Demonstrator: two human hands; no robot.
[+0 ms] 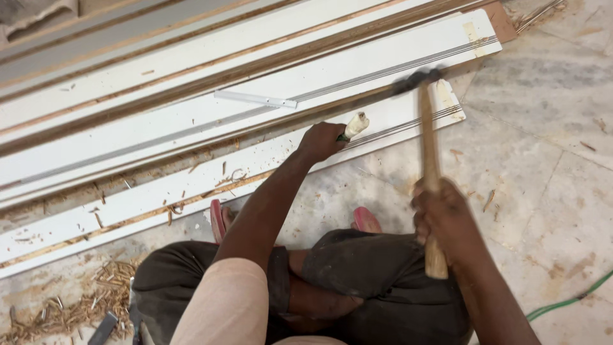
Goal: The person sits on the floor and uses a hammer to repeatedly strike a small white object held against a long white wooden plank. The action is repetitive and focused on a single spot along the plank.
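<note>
Two hands are at work in my view, both clenched. My left hand (322, 140), in the middle of the frame, is wrapped tight around a chisel (353, 126); only its pale handle end with a green band sticks out of the fist, pointing toward the upper right, and the blade is hidden under the hand against the nearest white board (159, 198). My right hand (444, 214), at the right of centre, grips the wooden shaft of one hammer (429, 137). That shaft runs nearly straight up the frame, butt end toward me, with the dark, motion-blurred head at the top, just right of and above the chisel handle and apart from it. I count one chisel and one hammer. Several long white boards lie side by side, slanting from lower left to upper right across the stone floor (549, 121). One short metal strip (255, 99) rests on a board above the left hand. Wood chips (76, 306) gather at lower left, and a green hose (568, 300) curves at lower right.
</note>
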